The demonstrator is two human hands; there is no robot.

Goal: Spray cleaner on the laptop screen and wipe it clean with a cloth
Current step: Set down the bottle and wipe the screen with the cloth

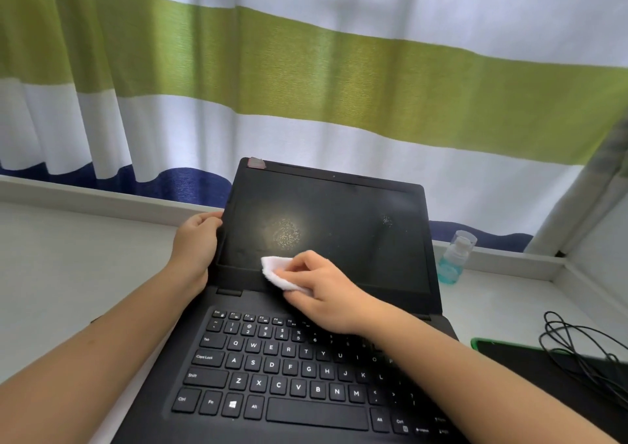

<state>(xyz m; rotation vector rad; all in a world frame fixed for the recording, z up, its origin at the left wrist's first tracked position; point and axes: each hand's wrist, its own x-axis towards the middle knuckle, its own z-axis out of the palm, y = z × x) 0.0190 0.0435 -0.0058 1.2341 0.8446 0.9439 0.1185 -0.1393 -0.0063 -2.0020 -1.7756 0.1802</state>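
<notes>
Both of your hands are on the black laptop, which lies open on the pale table in the head view. Its keyboard is toward you at 6 o'clock and the laptop screen leans back at the centre of the frame.

Your left hand is at 9 o'clock of the screen, fingers curled round the left edge of the lid and holding it. Your right hand reaches over the keyboard and pinches a folded white cloth between thumb and fingers. The cloth is pressed against the lower bezel at about 7 o'clock of the screen, close to the hinge.

Just above the cloth, at its 12 o'clock, a round patch of spray droplets glistens on the dark glass. A smaller speckled patch lies at 2 o'clock of the screen. A scrap of red tape covers the lid's corner at 11 o'clock.

At 3 o'clock of the screen, just beside its right edge, a clear spray bottle of blue liquid stands upright on the table. You cannot tell whether it touches the lid.

At 4 o'clock of the frame lies a black mat with a green edge, with a loose black cable looped over it. A curtain striped white, green and navy hangs across 12 o'clock.
</notes>
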